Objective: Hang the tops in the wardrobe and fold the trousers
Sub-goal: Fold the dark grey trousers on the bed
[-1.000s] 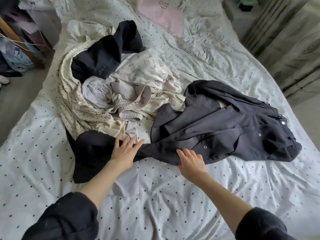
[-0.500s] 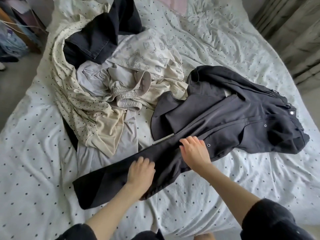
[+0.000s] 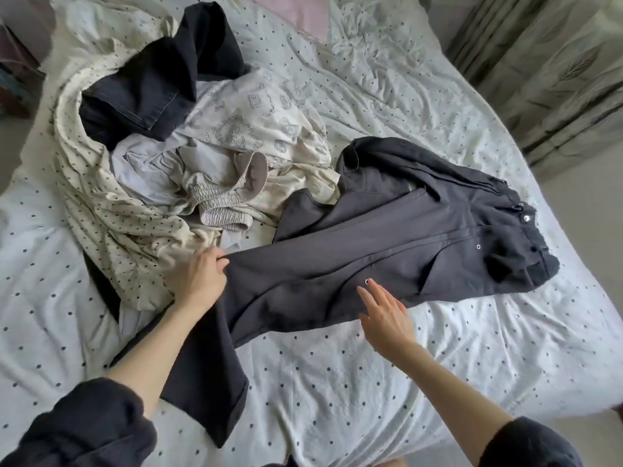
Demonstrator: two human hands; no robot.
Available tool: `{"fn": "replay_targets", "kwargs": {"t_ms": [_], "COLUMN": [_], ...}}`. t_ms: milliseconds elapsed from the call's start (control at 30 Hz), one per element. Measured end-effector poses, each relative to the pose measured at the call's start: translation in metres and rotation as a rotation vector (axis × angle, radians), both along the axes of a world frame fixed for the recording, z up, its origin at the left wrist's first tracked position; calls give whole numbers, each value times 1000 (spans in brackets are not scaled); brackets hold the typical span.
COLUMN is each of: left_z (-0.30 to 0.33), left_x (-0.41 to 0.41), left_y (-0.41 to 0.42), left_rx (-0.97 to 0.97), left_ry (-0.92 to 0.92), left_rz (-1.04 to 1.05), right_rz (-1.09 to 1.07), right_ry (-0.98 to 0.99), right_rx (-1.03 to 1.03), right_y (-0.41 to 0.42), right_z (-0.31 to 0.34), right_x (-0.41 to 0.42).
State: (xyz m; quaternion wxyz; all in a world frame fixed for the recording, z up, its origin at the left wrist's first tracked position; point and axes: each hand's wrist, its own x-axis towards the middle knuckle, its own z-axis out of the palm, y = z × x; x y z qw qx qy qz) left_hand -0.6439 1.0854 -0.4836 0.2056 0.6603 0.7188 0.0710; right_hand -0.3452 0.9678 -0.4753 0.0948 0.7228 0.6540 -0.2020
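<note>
Bed: spotted white sheet [image 3: 387, 399] under everything, curtains off to my right, a heap of light tops [image 3: 188, 183] up and to the left of my grip.

Trousers: the dark grey pair [image 3: 354, 251] lies flat on the sheet, waistband far out to the right of my hands, one leg running down past my left wrist toward me.

Long axis: slanted, from the waistband at upper right down to the hem near my left sleeve (so the fold line runs roughly between my two hands).

Left hand [image 3: 199, 281]: fingers curled, pinching the upper edge of the leg fabric where it meets the cream spotted top [image 3: 111, 210].

Right hand [image 3: 387, 318]: fingers straight and spread, hovering at the lower edge of the trousers just below a metal stud; I cannot tell if it touches.

Nearer hand: the left already has cloth; the waistband lies beyond my right, which I judge must reach for it.
</note>
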Motion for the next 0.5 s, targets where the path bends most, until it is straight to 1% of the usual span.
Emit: {"fn": "replay_targets", "kwargs": {"t_ms": [67,133,200,267,367,433,500], "left_z": [9,12,5,-3,-23,-32,-34], "left_x": [3,18,40,72,130,165,199], "left_y": [9,2,-19,-52,-95,-107,-108], "left_rx": [48,121,243,309,210,134,118], "left_ry": [65,99,113,58,-18,1,32], "left_rz": [51,39,-101,-286,-523,-597,-657], "right_rz": [-69,-72,-65,-60,-81,-109,-156], "right_ry": [15,-15,-66,-130,-197,-214,-209], "right_rx": [-35,-57,-51,-33,66,136,172], "right_y": [-7,-13,-15,-16,-18,-19,-20], "right_z": [-5,-11,-18,-23,-32,-38,-42], "right_x": [8,16,26,37,63,89,121]}}
